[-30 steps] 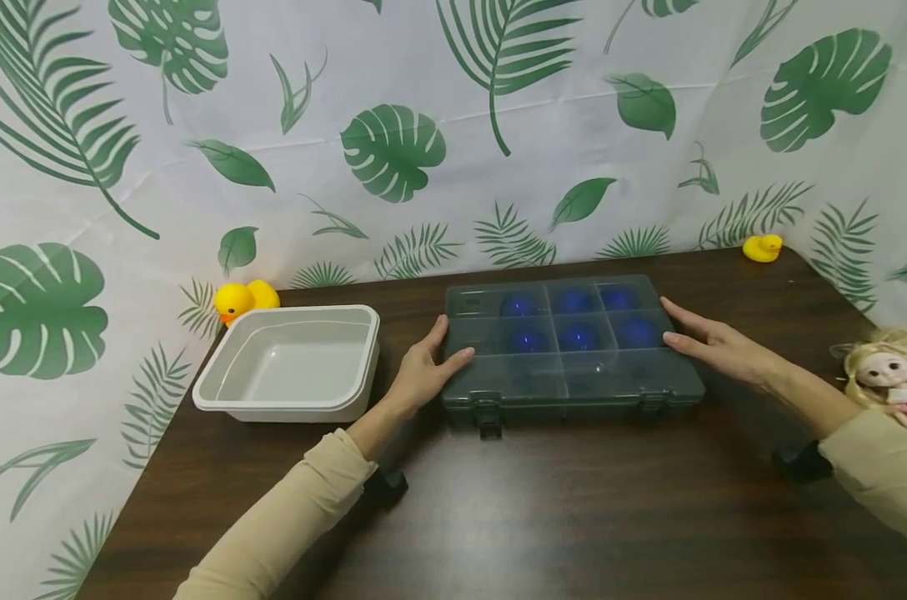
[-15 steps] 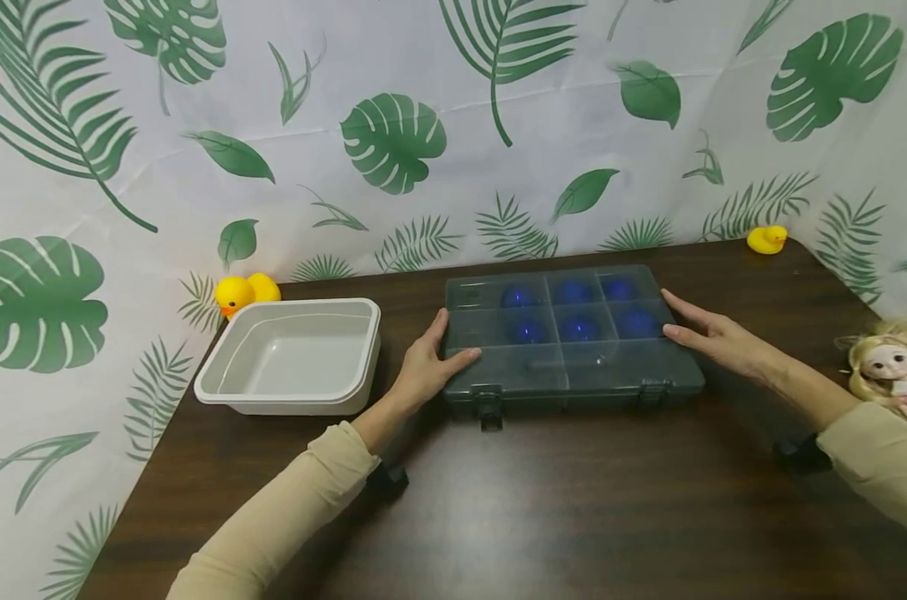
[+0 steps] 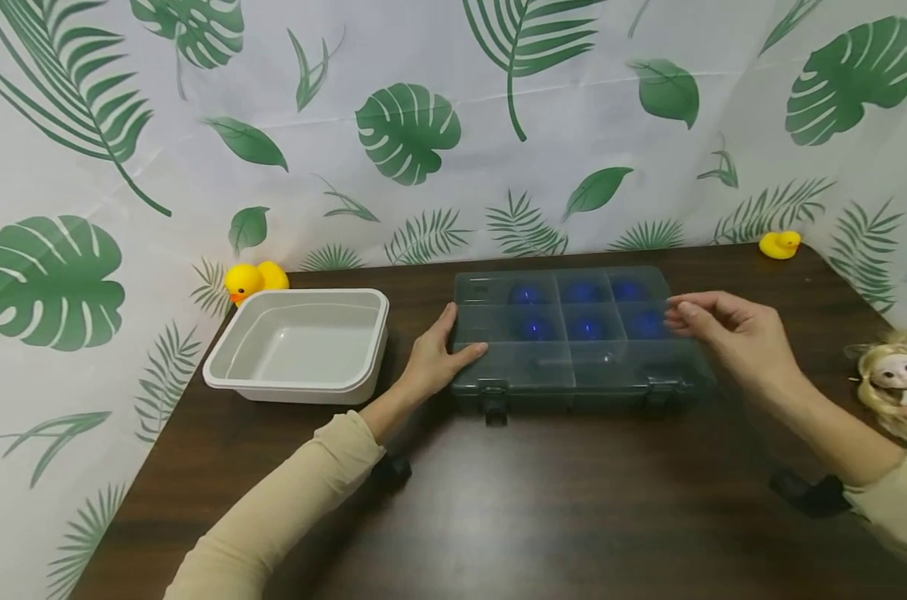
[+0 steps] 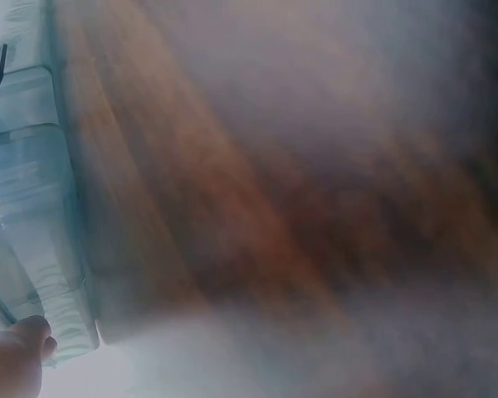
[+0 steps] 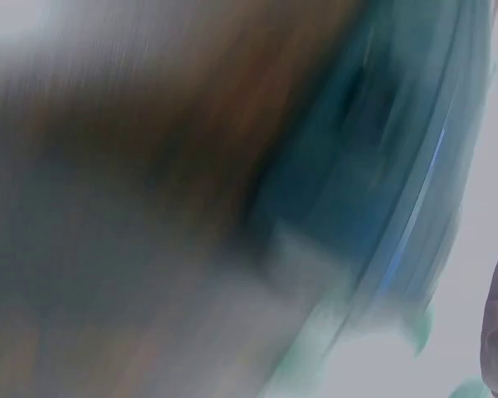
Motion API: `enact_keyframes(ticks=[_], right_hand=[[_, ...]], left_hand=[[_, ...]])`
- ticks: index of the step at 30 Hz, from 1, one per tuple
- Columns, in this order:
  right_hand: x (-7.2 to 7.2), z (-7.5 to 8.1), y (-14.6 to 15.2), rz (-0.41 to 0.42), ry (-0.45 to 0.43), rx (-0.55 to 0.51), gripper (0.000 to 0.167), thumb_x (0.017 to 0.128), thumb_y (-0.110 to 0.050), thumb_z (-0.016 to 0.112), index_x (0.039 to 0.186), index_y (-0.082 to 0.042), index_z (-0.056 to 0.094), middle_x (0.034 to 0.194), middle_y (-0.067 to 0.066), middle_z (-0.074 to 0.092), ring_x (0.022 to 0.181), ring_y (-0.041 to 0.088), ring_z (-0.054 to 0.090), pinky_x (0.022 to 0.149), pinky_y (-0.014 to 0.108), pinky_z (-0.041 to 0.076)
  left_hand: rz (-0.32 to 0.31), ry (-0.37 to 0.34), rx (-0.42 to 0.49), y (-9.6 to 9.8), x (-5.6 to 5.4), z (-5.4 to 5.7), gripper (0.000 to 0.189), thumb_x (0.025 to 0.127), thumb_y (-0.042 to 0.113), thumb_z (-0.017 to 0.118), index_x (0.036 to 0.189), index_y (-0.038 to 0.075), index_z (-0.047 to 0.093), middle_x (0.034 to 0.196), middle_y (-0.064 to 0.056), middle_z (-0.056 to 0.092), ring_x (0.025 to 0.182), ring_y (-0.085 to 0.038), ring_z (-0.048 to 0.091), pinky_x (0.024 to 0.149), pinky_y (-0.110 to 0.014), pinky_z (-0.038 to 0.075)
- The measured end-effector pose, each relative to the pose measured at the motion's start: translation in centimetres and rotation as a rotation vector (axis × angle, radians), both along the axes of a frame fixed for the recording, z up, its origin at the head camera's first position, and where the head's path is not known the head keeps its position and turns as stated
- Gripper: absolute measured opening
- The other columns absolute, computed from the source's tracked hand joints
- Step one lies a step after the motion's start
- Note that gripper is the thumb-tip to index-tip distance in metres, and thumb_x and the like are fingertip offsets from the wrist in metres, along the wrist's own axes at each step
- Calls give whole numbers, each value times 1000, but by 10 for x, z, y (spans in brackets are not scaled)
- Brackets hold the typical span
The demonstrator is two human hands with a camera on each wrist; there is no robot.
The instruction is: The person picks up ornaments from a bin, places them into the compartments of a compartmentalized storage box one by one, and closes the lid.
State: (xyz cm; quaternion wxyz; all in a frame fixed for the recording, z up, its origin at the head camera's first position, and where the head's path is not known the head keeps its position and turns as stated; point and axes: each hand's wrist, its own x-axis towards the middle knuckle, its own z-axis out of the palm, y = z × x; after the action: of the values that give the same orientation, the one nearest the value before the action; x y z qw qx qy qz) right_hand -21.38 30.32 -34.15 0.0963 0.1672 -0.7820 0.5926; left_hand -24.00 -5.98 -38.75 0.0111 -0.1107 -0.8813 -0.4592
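Note:
A translucent grey-green compartment box [image 3: 513,367] lies on the table with its lid down. Several shiny blue balls [image 3: 536,327] show through the lid in its rear compartments. My left hand [image 3: 434,354] holds the box's left edge, fingers along the side and thumb on top of the lid. In the left wrist view the thumb [image 4: 25,340] lies at the lid's edge. Off the box's right edge hovers my right hand [image 3: 746,337], fingers loosely bent, thumb near the fingertips, nothing seen between them. A latch [image 3: 495,408] hangs down at the front left. The right wrist view is blurred.
Left of the box stands a white plastic basin [image 3: 299,387]. Behind it sits a yellow rubber duck [image 3: 262,277], and a smaller duck [image 3: 779,244] is at the back right corner. A blond doll [image 3: 899,375] lies at the right. A leaf-print cloth [image 3: 423,50] hangs behind the table.
My right hand has let go of the box's right side and lifted off, its fingers bending. The left hand keeps its place on the box. The head view has shifted slightly.

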Motion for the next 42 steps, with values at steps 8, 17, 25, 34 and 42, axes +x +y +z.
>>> enact_keyframes(ticks=[8,17,25,34,42], right_hand=[[44,-18,-94,373,-395,-54,33,93,-7,57,114,18,56,103,18,69,90,17,70,77,32,55],[48,-54,-143,372,-680,-116,38,93,0,55,123,22,47,110,29,63,90,17,68,80,29,55],[44,-68,-168,277,-634,-173,34,91,7,52,118,26,45,102,33,64,78,13,69,73,26,56],[46,-71,-174,222,-639,-224,28,91,-1,58,108,22,55,85,13,71,72,11,69,69,26,56],[45,-66,-181,183,-656,-187,47,96,-31,55,105,15,62,82,9,72,74,15,71,67,28,57]], left_hand=[[23,2,-19,0,0,3,82,85,26,70,146,-4,24,152,-19,25,140,-25,25,114,-37,25],[24,4,-4,2,1,1,80,85,25,70,145,-5,25,151,-19,27,140,-25,27,113,-36,25],[21,1,-2,1,2,2,81,86,26,70,145,-5,25,151,-19,25,140,-26,25,114,-38,25],[18,13,-1,0,2,3,81,85,25,71,145,-6,26,151,-21,26,140,-26,26,113,-37,25],[19,20,-6,-1,1,3,81,85,25,71,144,-6,26,150,-21,27,139,-27,27,113,-38,25]])
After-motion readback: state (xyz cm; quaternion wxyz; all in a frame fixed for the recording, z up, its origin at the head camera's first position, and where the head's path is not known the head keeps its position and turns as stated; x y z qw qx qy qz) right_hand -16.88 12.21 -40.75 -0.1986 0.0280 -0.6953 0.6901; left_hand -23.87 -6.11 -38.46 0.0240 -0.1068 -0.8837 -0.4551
